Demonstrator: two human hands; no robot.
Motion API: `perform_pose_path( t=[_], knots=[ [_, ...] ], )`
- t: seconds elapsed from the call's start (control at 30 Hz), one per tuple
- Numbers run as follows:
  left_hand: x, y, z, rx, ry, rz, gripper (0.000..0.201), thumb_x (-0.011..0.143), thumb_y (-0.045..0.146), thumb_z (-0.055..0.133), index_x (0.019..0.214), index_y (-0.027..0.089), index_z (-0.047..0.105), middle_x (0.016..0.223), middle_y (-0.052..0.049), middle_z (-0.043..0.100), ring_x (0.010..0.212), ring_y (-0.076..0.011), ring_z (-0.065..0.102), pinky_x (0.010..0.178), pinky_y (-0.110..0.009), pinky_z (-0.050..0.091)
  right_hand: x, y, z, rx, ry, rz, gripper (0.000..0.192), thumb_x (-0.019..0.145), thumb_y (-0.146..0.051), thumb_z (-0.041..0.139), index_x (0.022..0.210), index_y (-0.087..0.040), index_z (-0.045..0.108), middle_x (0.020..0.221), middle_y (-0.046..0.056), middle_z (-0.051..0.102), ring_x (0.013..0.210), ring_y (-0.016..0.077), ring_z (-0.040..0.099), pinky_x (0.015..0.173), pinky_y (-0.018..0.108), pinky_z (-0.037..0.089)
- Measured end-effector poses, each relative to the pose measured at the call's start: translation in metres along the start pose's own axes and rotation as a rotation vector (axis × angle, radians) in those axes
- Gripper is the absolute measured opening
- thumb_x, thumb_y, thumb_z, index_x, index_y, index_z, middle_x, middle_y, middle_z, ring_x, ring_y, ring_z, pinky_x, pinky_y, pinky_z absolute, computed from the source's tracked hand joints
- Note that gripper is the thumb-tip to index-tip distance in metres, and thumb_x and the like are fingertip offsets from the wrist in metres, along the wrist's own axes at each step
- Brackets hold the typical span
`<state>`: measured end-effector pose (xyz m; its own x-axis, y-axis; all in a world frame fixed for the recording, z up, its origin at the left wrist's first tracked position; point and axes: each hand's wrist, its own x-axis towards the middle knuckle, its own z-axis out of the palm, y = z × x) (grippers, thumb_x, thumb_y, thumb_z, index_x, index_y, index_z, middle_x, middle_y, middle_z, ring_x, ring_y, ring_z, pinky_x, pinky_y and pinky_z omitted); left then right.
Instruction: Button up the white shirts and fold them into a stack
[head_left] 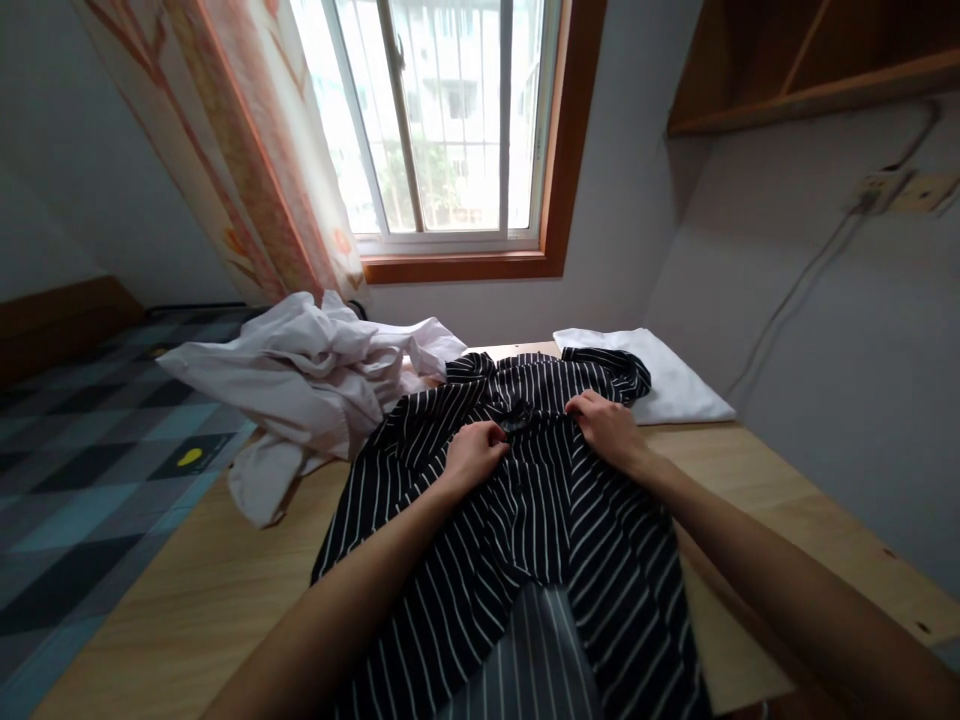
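Note:
A black shirt with white stripes [540,510] lies spread over the wooden table, its collar end toward the window and its hem toward me. Near the collar, my left hand [477,452] pinches the cloth left of the middle. My right hand [606,428] is closed on the cloth on the other side, close to the shoulder. Between the hands the fabric is bunched and creased. Lower down the front parts, and the greyer inner side of the cloth shows. My fingertips are partly hidden by the hands themselves.
Crumpled white clothing [322,375] is heaped at the table's left, partly over the checked bed [112,470]. A folded white garment [679,385] lies at the back right of the wooden table [757,490]. A cable [791,280] hangs down the right wall.

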<state>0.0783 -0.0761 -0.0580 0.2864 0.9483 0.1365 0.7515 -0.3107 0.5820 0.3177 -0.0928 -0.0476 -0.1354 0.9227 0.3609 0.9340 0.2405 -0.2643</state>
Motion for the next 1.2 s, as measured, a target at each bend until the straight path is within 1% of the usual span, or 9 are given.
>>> perform_pose_path(
  t=[0.13, 0.27, 0.33, 0.4, 0.5, 0.6, 0.77, 0.93, 1.2],
  knots=[
    [0.003, -0.005, 0.007, -0.13, 0.037, 0.066, 0.011, 0.078, 0.016, 0.06, 0.077, 0.02, 0.071, 0.083, -0.002, 0.072, 0.079, -0.0171, 0.064, 0.078, -0.03, 0.048, 0.024, 0.003, -0.008, -0.074, 0.006, 0.023, 0.017, 0.087, -0.015, 0.052, 0.097, -0.021, 0.065, 0.1, 0.009, 0.062, 0.084, 0.0227, 0.058, 0.072, 0.034, 0.04],
    [0.002, -0.005, 0.01, -0.178, 0.077, 0.069, 0.009, 0.078, 0.016, 0.06, 0.078, 0.018, 0.068, 0.082, -0.003, 0.07, 0.079, -0.017, 0.063, 0.078, -0.03, 0.047, 0.02, -0.023, -0.003, 0.005, 0.16, 0.041, 0.02, 0.081, -0.012, 0.055, 0.098, -0.018, 0.063, 0.099, 0.011, 0.061, 0.095, 0.026, 0.055, 0.083, 0.04, 0.041],
    [0.003, -0.006, 0.009, -0.251, 0.102, 0.059, 0.008, 0.079, 0.015, 0.059, 0.077, 0.017, 0.066, 0.081, -0.003, 0.068, 0.077, -0.0162, 0.061, 0.076, -0.029, 0.046, 0.01, -0.042, 0.005, 0.181, 0.183, 0.024, 0.012, 0.083, -0.015, 0.054, 0.09, -0.018, 0.063, 0.092, 0.009, 0.062, 0.089, 0.023, 0.056, 0.083, 0.038, 0.043],
    [0.005, -0.008, 0.007, -0.36, 0.104, 0.055, 0.005, 0.079, 0.016, 0.059, 0.077, 0.016, 0.064, 0.077, -0.002, 0.066, 0.073, -0.015, 0.059, 0.073, -0.028, 0.046, 0.001, -0.058, 0.016, 0.413, 0.125, 0.047, 0.008, 0.083, -0.02, 0.057, 0.084, -0.018, 0.064, 0.085, 0.006, 0.065, 0.08, 0.0194, 0.059, 0.079, 0.035, 0.046],
    [0.007, -0.011, 0.004, -0.542, 0.061, 0.081, 0.004, 0.078, 0.019, 0.06, 0.077, 0.015, 0.06, 0.072, 0.0, 0.06, 0.068, -0.013, 0.055, 0.069, -0.026, 0.045, -0.005, -0.071, 0.034, 0.766, 0.021, 0.16, 0.013, 0.081, -0.026, 0.06, 0.086, -0.017, 0.067, 0.083, 0.005, 0.069, 0.077, 0.0175, 0.063, 0.076, 0.033, 0.049],
    [0.006, -0.012, 0.003, -0.649, 0.019, 0.113, 0.006, 0.078, 0.021, 0.06, 0.079, 0.015, 0.058, 0.072, 0.001, 0.057, 0.067, -0.0119, 0.051, 0.067, -0.025, 0.043, -0.004, -0.075, 0.046, 0.987, 0.006, 0.246, 0.019, 0.078, -0.03, 0.062, 0.089, -0.015, 0.068, 0.087, 0.006, 0.071, 0.08, 0.0179, 0.064, 0.078, 0.033, 0.051],
    [0.004, -0.01, 0.003, -0.682, -0.014, 0.173, 0.008, 0.078, 0.022, 0.059, 0.079, 0.015, 0.057, 0.073, 0.001, 0.054, 0.068, -0.0118, 0.049, 0.067, -0.025, 0.041, -0.004, -0.077, 0.053, 1.121, 0.043, 0.314, 0.021, 0.07, -0.031, 0.068, 0.084, -0.015, 0.068, 0.081, 0.004, 0.069, 0.073, 0.0165, 0.063, 0.073, 0.031, 0.05],
    [0.003, -0.007, 0.002, -0.659, -0.052, 0.17, 0.007, 0.077, 0.021, 0.059, 0.077, 0.015, 0.057, 0.07, 0.002, 0.054, 0.068, -0.0119, 0.049, 0.066, -0.025, 0.04, -0.009, -0.073, 0.056, 1.329, -0.094, 0.449, 0.024, 0.062, -0.033, 0.075, 0.075, -0.017, 0.063, 0.06, -0.002, 0.061, 0.055, 0.0114, 0.053, 0.056, 0.026, 0.044],
    [0.0, -0.002, 0.005, -0.607, 0.002, 0.092, 0.012, 0.074, 0.025, 0.065, 0.075, 0.014, 0.062, 0.071, 0.0, 0.06, 0.066, -0.0129, 0.053, 0.066, -0.026, 0.043, -0.012, -0.075, 0.062, 1.325, -0.04, 0.4, 0.024, 0.066, -0.037, 0.071, 0.075, -0.016, 0.063, 0.064, 0.0, 0.062, 0.058, 0.0131, 0.056, 0.059, 0.027, 0.045]
  ],
)
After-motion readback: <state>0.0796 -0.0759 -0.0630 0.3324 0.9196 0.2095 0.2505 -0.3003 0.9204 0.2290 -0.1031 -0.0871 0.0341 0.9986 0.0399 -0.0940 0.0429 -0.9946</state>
